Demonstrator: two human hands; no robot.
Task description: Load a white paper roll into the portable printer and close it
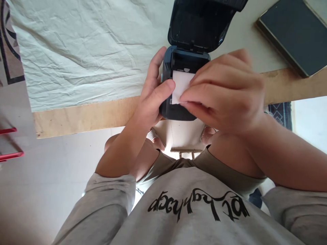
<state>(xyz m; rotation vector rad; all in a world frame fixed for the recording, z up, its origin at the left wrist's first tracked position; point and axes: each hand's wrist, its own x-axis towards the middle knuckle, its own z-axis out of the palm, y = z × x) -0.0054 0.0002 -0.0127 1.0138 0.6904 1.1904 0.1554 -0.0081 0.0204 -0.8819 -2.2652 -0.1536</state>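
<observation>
Small dark label printer (178,85) sits at the near edge of the table (84,115), lid (201,23) swung open away from the person. Left hand (153,95) wraps the printer's left side, thumb laid across its front, probably to steady it. Right hand (227,92) arches over the printer's right side, fingertips pinched on the white paper strip (180,85) that comes out of the open bay. Both forearms angle in from the body, wrists bent. Dark flat tablet (293,30) lies right of the printer; crumpled white cloth (89,47) lies left of it.
</observation>
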